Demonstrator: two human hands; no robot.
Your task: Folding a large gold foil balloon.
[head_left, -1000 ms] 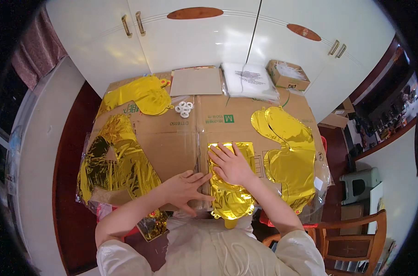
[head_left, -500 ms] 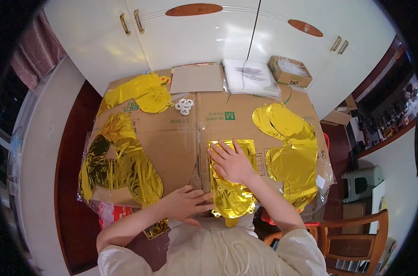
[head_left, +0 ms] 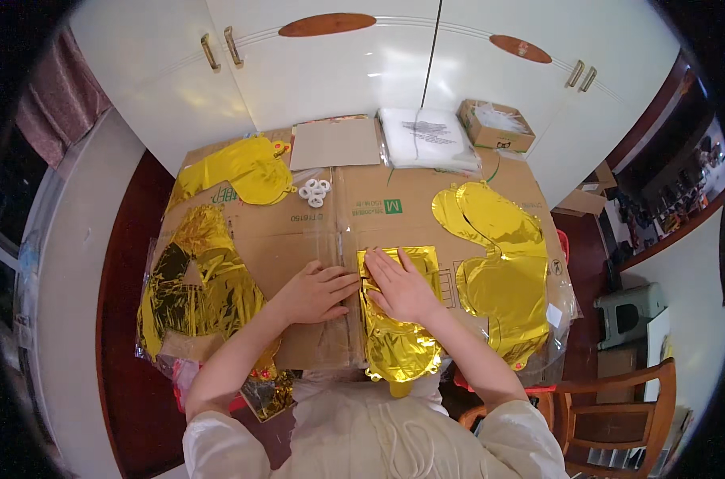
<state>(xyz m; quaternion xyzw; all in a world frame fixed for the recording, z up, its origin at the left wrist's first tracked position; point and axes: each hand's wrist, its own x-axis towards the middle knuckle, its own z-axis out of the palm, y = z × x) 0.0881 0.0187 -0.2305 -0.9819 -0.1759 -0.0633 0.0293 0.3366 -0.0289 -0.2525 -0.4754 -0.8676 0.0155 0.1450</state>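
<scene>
A gold foil balloon (head_left: 402,351), uninflated and folded into a narrow bundle, lies before me at the near edge of the cardboard (head_left: 299,247). My right hand (head_left: 400,289) rests flat on its upper half, fingers stretched out. Beside its left edge is my left hand (head_left: 316,293), palm down on the cardboard with extended fingers; the fingertips reach the foil's border, and whether they touch it I cannot tell. More flat gold foil balloons lie to the right (head_left: 502,271), at the left (head_left: 203,279) and at the far left (head_left: 243,168).
Several small white rings (head_left: 314,191) sit near the back middle. Behind them are a grey board (head_left: 334,142), a stack of clear plastic bags (head_left: 426,137) and a small carton (head_left: 497,128). White cabinets (head_left: 338,72) border the far side. A wooden chair (head_left: 618,411) stands at the lower right.
My left hand has moved forward from the near edge to beside the folded balloon's upper part. My right hand stays on the foil, its fingers closer together. The view has shifted slightly.
</scene>
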